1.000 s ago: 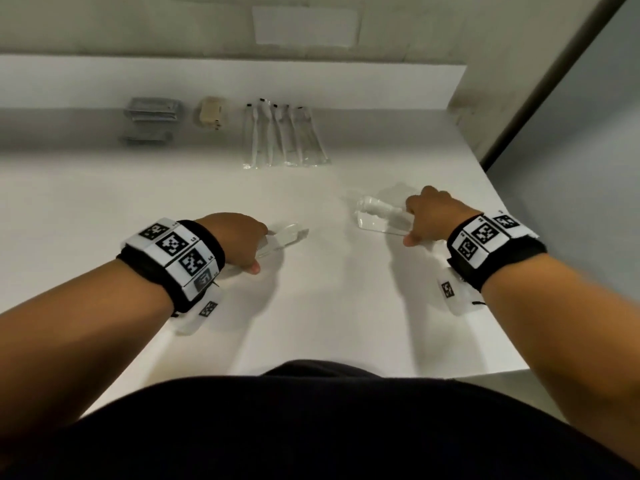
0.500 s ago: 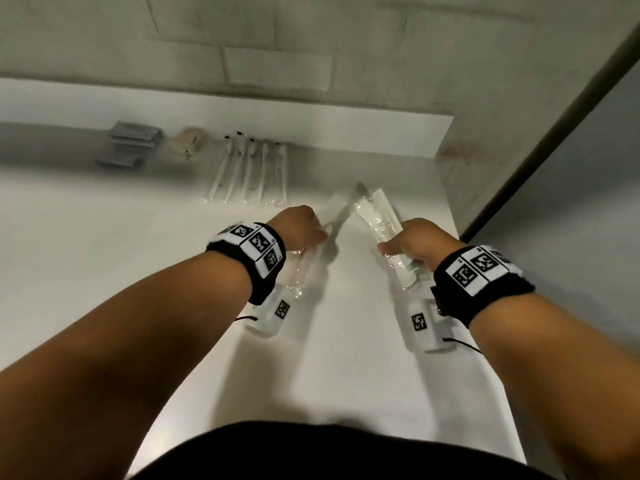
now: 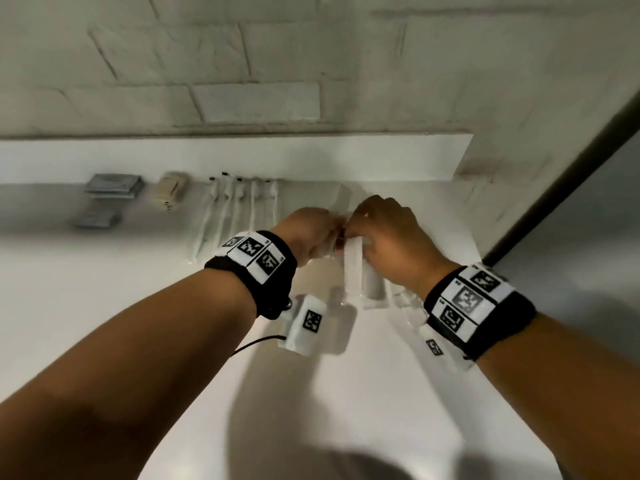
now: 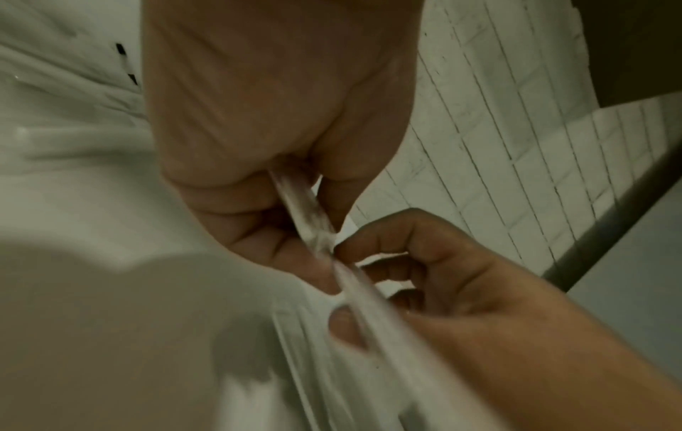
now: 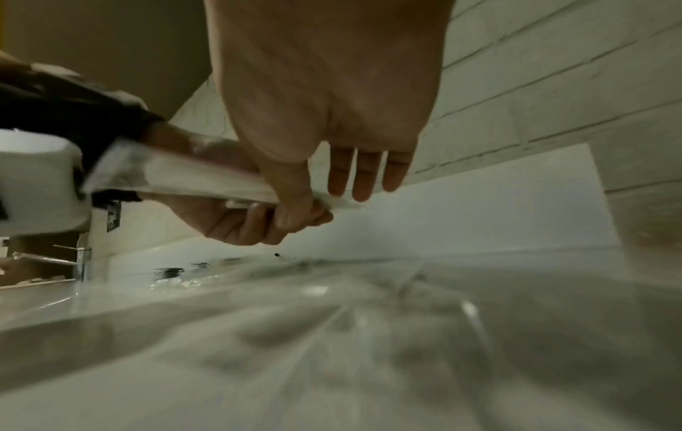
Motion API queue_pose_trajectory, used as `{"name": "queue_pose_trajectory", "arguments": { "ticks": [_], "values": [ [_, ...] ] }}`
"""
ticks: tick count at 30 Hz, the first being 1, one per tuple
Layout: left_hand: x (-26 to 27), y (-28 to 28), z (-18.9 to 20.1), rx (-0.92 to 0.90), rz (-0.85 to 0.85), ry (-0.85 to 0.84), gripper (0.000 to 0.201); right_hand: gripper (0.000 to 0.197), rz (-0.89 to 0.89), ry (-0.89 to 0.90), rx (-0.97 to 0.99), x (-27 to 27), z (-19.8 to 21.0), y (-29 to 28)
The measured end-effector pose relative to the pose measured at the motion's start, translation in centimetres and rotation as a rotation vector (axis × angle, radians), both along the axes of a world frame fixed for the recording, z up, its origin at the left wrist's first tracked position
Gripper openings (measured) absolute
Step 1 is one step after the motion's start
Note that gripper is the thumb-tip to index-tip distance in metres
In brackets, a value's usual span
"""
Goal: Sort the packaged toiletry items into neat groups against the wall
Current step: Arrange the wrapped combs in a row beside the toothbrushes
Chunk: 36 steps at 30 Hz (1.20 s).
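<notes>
Packets (image 3: 354, 271): long clear-wrapped toiletry items, held above the white counter (image 3: 104, 306) close to the wall (image 3: 242, 81), just right of the toothbrush row (image 3: 235, 209).

Left hand (image 3: 306, 235): fingers curled around 1 slim packet (image 4: 314, 215). Right hand (image 3: 391, 240): thumb and forefinger pinch the packets, the other 3 fingers (image 5: 363, 175) straight.

Already grouped along the wall: grey sachets (image 3: 112, 185), beige packs (image 3: 171, 190), toothbrushes.

Handling advice: square the ends together while both hands grip, lower the bundle flat, parallel to the toothbrushes, far ends touching the wall. Leave a gap beside the toothbrush row. Slippery film; let go only once it lies flat.
</notes>
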State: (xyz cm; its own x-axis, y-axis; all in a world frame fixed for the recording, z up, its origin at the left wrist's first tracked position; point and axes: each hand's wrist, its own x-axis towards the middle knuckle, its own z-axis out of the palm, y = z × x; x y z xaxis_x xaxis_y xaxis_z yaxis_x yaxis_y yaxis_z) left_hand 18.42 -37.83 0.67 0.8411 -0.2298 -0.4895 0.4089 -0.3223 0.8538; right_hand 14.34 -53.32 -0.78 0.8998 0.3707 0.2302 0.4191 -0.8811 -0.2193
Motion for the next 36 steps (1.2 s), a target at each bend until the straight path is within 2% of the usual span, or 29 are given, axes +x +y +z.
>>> {"name": "queue_pose_trajectory", "arguments": {
  "ticks": [2, 3, 4, 6, 8, 9, 11, 14, 18, 24, 29, 31, 32, 33, 35, 36],
  "values": [
    [0.0, 0.1, 0.9, 0.000, -0.044, 0.032, 0.013, 0.007, -0.007, 0.005, 0.004, 1.1, 1.2, 0.4],
    [0.2, 0.5, 1.3, 0.027, -0.038, 0.034, 0.015, 0.007, -0.057, 0.052, 0.049, 1.9, 1.8, 0.5],
    [0.3, 0.7, 1.6, 0.062, -0.015, 0.042, 0.020, 0.018, -0.136, 0.139, 0.102, 2.3, 2.5, 0.5],
    [1.3, 2.0, 1.3, 0.261, -0.051, -0.075, 0.028, 0.025, -0.310, 0.411, 0.328, 3.1, 3.5, 0.6],
    [2.3, 3.4, 1.0, 0.551, -0.231, -0.274, 0.027, 0.015, -0.424, 0.759, 0.631, 3.3, 3.0, 0.9],
    [2.7, 4.0, 1.1, 0.661, -0.301, -0.343, 0.026, 0.017, -0.477, 0.905, 0.695, 3.2, 2.5, 1.1],
    [3.4, 4.3, 1.3, 0.777, -0.382, -0.448, 0.025, 0.027, -0.557, 1.008, 0.676, 3.1, 1.2, 1.2],
    [4.1, 4.1, 1.7, 0.790, -0.399, -0.581, 0.019, 0.034, -0.654, 0.983, 0.730, 3.4, 0.8, 1.0],
    [4.6, 3.4, 0.7, 0.778, -0.353, -0.674, 0.010, 0.027, -0.729, 1.022, 0.750, 3.6, 0.9, -0.2],
    [4.2, 2.9, -0.2, 0.901, -0.513, -0.793, 0.020, 0.016, -0.754, 1.101, 0.709, 3.4, 0.8, -1.7],
    [4.4, 3.4, -0.1, 0.939, -0.624, -0.715, 0.029, 0.011, -0.687, 1.101, 0.641, 3.9, 0.9, -0.9],
    [4.6, 3.9, -0.2, 1.020, -0.688, -0.692, 0.035, 0.015, -0.665, 1.113, 0.544, 4.2, 1.4, -0.2],
    [4.7, 4.0, -0.2, 1.053, -0.701, -0.703, 0.036, 0.014, -0.628, 1.055, 0.422, 4.3, 1.9, 0.1],
    [4.8, 4.2, -0.2, 1.074, -0.695, -0.718, 0.035, 0.012, -0.555, 0.924, 0.233, 4.5, 2.3, 0.2],
    [5.0, 4.2, -0.2, 1.095, -0.683, -0.736, 0.034, 0.025, -0.371, 0.584, -0.141, 4.7, 2.9, 0.4],
    [5.2, 4.2, -0.3, 1.117, -0.707, -0.731, 0.037, 0.031, -0.301, 0.515, -0.238, 4.6, 3.0, 0.7]
  ]
}}
